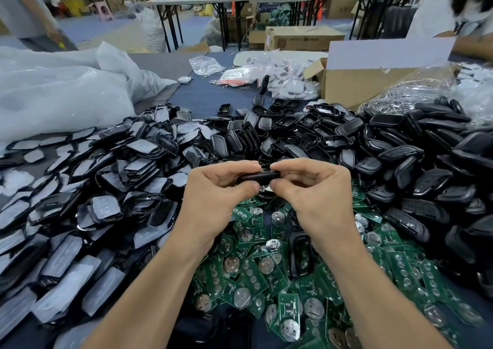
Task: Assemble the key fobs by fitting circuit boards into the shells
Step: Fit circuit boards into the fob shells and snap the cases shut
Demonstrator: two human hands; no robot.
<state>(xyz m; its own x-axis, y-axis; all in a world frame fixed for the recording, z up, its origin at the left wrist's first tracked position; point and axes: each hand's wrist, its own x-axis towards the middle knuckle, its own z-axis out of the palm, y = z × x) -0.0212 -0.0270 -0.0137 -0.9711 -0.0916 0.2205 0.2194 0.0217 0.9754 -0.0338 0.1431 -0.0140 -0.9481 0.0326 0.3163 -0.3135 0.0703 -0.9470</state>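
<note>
A black key fob is held edge-on between both hands above the table's middle. My left hand grips its left end with thumb below and fingers curled over the top. My right hand pinches its right end the same way. Whether a board sits inside the fob is hidden. Below the hands lies a heap of green circuit boards with round coin cells. One empty black shell lies on that heap.
A pile of shell halves with grey film fills the left. Black shells are heaped behind the hands, closed black fobs at the right. A cardboard box, white bags and a person's arm are at the back.
</note>
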